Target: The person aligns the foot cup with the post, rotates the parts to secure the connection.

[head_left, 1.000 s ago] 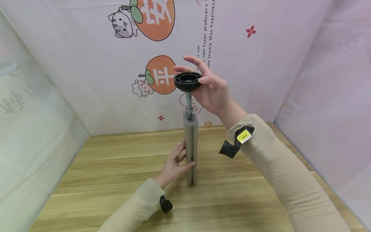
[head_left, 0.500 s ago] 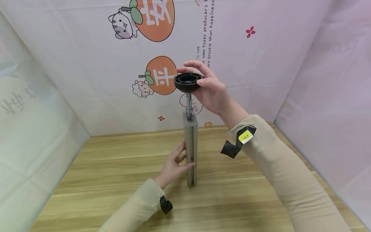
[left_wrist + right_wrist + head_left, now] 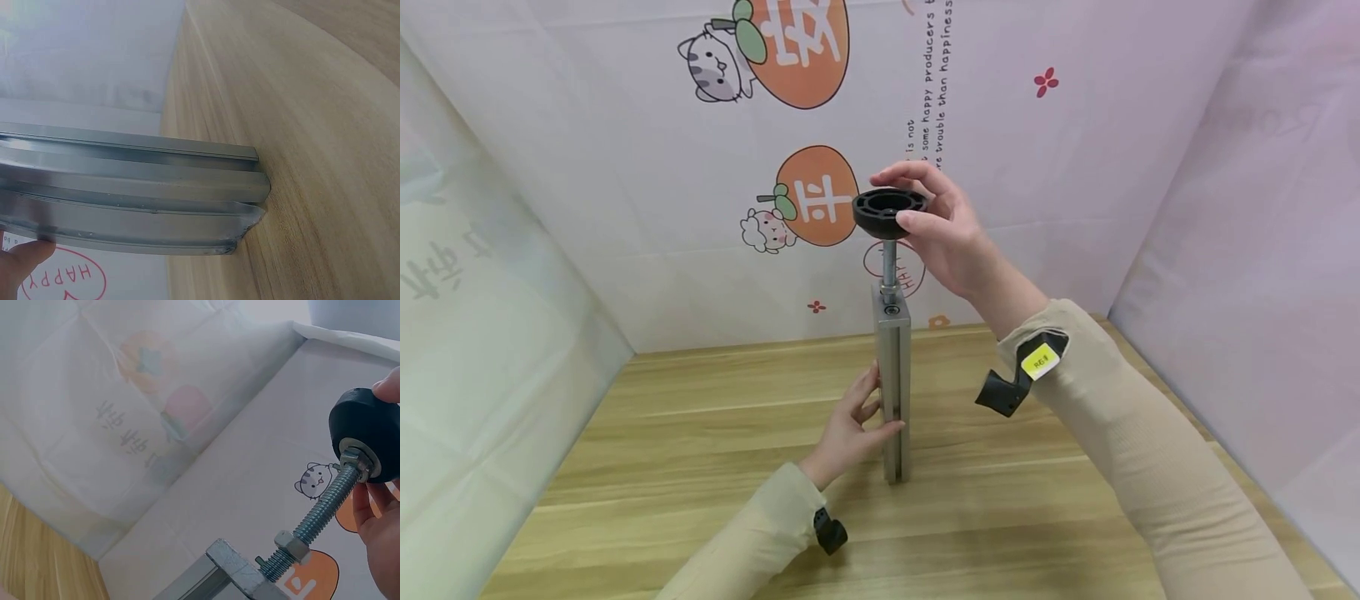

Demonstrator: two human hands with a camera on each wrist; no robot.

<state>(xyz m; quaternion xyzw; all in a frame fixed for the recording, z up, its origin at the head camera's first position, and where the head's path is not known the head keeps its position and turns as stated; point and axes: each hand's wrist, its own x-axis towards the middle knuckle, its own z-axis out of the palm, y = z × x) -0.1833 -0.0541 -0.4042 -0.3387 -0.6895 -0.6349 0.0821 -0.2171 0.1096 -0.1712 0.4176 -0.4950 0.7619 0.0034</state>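
An upright aluminium profile (image 3: 892, 367) stands on the wooden table. My left hand (image 3: 845, 440) grips its lower half, thumb across the near face and fingers behind. From the metal plate on its upper end rises a threaded rod (image 3: 328, 506) with a hex nut (image 3: 292, 546) low on it. A round black levelling foot (image 3: 872, 222) tops the rod, its hollow ribbed side facing up. The foot's right side is held by my right hand (image 3: 953, 237), thumb on the near rim and fingers curled round the far side. In the left wrist view, the profile's slotted lower end (image 3: 206, 187) meets the tabletop.
Wood-grain tabletop (image 3: 700, 433) surrounds the profile. A printed white cloth (image 3: 1000, 167) hangs behind it, with pale cloth walls on the left (image 3: 490, 292) and right (image 3: 1247, 333). Black camera mounts sit at both wrists.
My right thumb has slid left along the near rim of the foot, and the raised fingers have come down and curled closer round it. The left hand and profile have stayed put.
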